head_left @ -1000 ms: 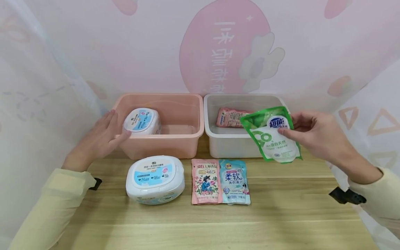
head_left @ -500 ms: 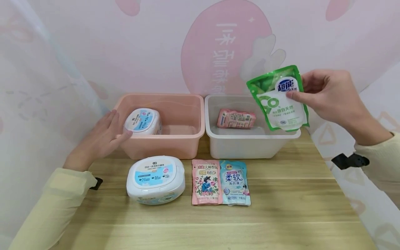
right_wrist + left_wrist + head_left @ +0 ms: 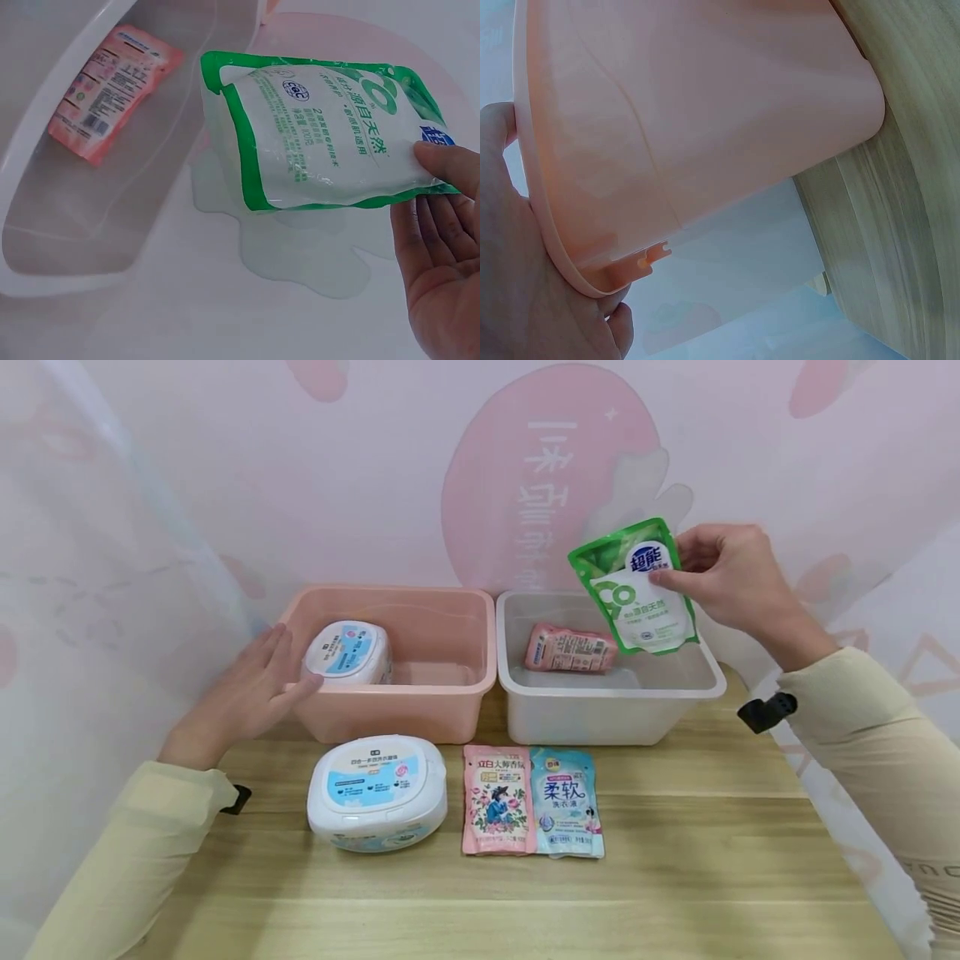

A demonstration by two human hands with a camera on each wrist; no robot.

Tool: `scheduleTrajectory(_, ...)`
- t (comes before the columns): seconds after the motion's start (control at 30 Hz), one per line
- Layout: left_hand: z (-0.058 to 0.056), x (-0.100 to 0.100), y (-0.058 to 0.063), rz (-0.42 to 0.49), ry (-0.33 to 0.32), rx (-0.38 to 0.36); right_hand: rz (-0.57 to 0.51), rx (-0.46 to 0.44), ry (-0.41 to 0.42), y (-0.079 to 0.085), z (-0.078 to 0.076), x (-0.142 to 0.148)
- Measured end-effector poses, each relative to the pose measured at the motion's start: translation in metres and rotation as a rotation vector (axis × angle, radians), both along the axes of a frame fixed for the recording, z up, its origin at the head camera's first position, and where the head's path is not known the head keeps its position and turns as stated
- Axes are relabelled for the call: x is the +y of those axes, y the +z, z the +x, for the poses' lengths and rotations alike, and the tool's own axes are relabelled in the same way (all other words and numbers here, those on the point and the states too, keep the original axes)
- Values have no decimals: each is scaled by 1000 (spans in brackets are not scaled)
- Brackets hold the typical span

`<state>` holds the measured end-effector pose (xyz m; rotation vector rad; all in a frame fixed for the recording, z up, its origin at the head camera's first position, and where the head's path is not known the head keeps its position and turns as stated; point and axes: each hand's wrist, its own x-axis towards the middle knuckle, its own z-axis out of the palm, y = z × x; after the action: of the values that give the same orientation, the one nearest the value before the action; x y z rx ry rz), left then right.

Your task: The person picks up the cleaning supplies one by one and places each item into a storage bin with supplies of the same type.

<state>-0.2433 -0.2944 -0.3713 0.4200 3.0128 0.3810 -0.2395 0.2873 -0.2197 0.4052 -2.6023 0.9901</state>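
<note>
My right hand (image 3: 735,577) pinches the right edge of a green-and-white laundry detergent pouch (image 3: 643,597), thumb on its front. The pouch hangs tilted above the white bin (image 3: 585,714), in which a pink pouch (image 3: 570,648) lies. In the right wrist view the detergent pouch (image 3: 322,135) is apart from the bin's wall. My left hand (image 3: 243,689) rests on the left rim of the pink bin (image 3: 390,718), fingers extended. The left wrist view shows that hand (image 3: 532,262) along the bin's rim. A white tub (image 3: 348,652) with a blue label sits inside the pink bin.
A second white tub (image 3: 377,793) stands on the wooden table (image 3: 480,918) before the pink bin. To its right lie a pink pouch (image 3: 498,802) and a blue pouch (image 3: 566,803), side by side. A printed curtain (image 3: 375,468) hangs behind the bins.
My right hand has raised the green-and-white pouch from in front of the white bin's right side, then brought it left over the bin. The left hand has stayed on the pink rim.
</note>
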Motion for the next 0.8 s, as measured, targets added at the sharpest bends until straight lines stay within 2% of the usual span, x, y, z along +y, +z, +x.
scheduleTrajectory(0.27,-1,-1,-2,28,-23,15,7,-53,4,-33,-22,-7)
scheduleTrajectory(0.8,1,2,-3,15,-18,27,101,-146,6,-94,-39,-16)
